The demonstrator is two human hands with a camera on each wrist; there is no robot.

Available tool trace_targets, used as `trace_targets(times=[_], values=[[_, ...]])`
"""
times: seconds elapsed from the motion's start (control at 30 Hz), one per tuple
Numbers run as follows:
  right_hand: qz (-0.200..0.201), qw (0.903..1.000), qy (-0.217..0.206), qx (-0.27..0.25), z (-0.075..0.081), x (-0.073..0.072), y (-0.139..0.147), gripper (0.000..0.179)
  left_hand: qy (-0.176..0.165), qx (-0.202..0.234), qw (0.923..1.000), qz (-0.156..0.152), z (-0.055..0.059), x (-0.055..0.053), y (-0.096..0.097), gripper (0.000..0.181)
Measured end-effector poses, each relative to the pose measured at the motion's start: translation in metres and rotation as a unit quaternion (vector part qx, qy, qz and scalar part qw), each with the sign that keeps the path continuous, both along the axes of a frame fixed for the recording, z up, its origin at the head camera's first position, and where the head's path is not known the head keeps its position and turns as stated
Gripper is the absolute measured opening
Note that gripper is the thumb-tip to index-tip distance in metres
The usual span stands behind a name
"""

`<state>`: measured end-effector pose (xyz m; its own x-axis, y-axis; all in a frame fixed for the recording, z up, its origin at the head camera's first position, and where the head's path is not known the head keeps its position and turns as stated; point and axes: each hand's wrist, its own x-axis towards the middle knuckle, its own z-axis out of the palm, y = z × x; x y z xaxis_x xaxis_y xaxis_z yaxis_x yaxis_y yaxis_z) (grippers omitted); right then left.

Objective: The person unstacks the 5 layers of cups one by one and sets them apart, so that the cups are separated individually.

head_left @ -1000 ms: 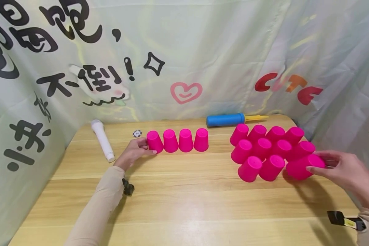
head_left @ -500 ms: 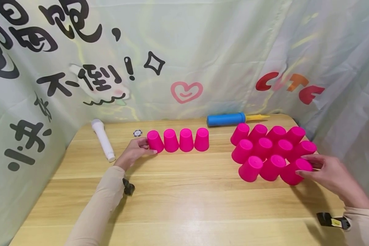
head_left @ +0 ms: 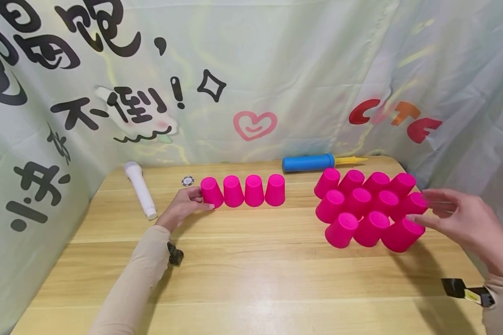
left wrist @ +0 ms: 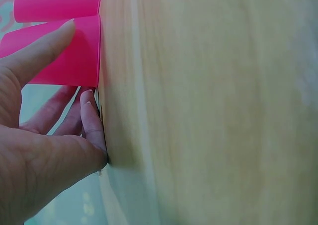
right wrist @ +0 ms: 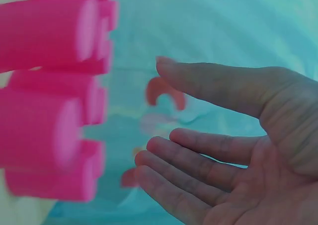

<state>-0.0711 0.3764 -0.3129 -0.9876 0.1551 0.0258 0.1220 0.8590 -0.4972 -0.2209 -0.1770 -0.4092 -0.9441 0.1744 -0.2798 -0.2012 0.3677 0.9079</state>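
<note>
My left hand (head_left: 184,206) is at the leftmost pink plastic cup (head_left: 211,193) of a short row of upside-down cups. In the left wrist view, the thumb (left wrist: 54,43) lies across the front of that cup while the other fingers reach behind its side. Farther right, several more upside-down pink cups (head_left: 357,200) stand grouped in three rows. Above the front right cup (head_left: 404,235) of this group is my right hand (head_left: 465,223), its fingers spread and holding nothing. The right wrist view shows its palm and fingers (right wrist: 189,160) apart from the cups.
A white microphone (head_left: 141,190) lies at the left of the wooden table (head_left: 243,270). Behind the left hand is a poker chip (head_left: 187,181). A blue hand pump (head_left: 308,163) with a yellow nozzle lies along the back edge, before a printed curtain (head_left: 318,70).
My right hand brought a tilted pink cup leftward, stood it upside down at the group's front right corner, let go and rose away to the right. My left hand stayed put.
</note>
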Motion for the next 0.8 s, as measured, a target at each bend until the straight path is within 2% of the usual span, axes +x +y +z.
trace_targets(times=[0.1, 0.23, 0.37, 0.53, 0.63, 0.8], values=[[0.008, 0.9998, 0.014, 0.013, 0.017, -0.006, -0.014, 0.082, 0.003, 0.001, 1.0000, -0.002, 0.000, 0.001, 0.000, 0.059], [0.035, 0.9992, 0.019, 0.011, 0.034, -0.015, -0.037, 0.082, 0.005, 0.003, 1.0000, 0.003, -0.018, -0.010, -0.004, 0.061], [0.080, 0.9963, 0.032, -0.003, 0.040, -0.024, -0.063, 0.081, 0.011, 0.003, 0.9999, 0.008, -0.031, -0.016, -0.007, 0.062], [0.150, 0.9856, 0.072, -0.029, 0.037, -0.032, -0.100, 0.068, 0.017, -0.001, 0.9998, 0.007, -0.031, -0.015, -0.007, 0.060], [0.178, 0.9806, 0.062, -0.054, 0.032, -0.038, -0.124, 0.067, 0.019, 0.000, 0.9998, 0.009, -0.031, -0.015, -0.007, 0.060], [0.191, 0.9776, 0.027, -0.085, 0.012, -0.050, -0.164, 0.071, 0.025, 0.001, 0.9997, 0.008, -0.030, -0.013, -0.007, 0.060]])
